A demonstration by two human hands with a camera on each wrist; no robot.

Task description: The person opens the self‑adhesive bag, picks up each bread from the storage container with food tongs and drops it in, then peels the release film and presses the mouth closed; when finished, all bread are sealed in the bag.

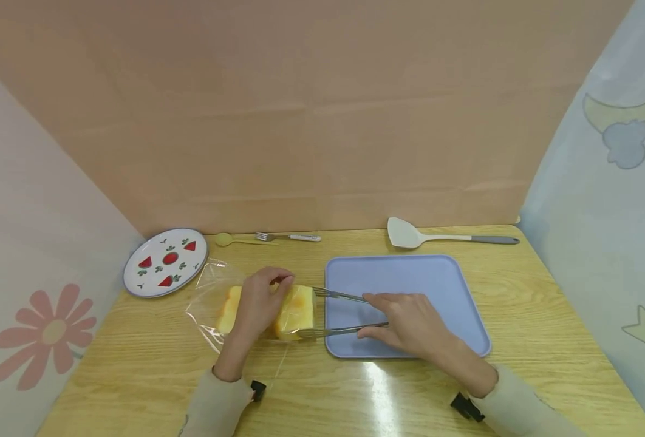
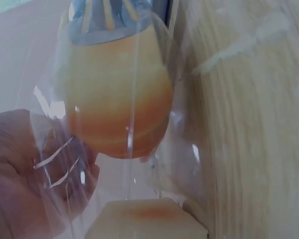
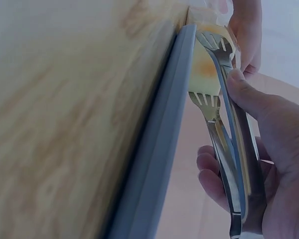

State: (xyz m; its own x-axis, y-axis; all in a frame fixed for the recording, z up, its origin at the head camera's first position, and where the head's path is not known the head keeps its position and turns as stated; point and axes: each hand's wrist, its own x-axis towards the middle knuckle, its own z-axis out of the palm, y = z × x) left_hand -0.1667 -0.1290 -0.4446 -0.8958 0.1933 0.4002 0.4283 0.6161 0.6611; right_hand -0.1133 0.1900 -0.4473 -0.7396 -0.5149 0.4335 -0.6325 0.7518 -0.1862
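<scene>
My left hand (image 1: 259, 303) pinches the clear plastic bag (image 1: 206, 285) around the bread, its thumb and fingertips together over the gap. Inside the bag lies a yellow, brown-topped bread piece (image 1: 296, 311) at the right, and another bread piece (image 1: 227, 311) shows left of the hand. My right hand (image 1: 412, 321) grips metal tongs (image 3: 249, 174) between thumb and fingers. The tongs' slotted, fork-like ends stand apart at the two sides of the right bread piece. In the left wrist view, one tong end overlaps the bread (image 2: 117, 94) seen through the film.
Beneath the right hand lies a blue tray (image 1: 399, 270). A watermelon-patterned plate (image 1: 153, 279) sits at the back left. Along the back edge are a yellow spoon (image 1: 224, 240), a fork (image 1: 300, 237) and a white spatula (image 1: 404, 233). Walls enclose the table's back and sides.
</scene>
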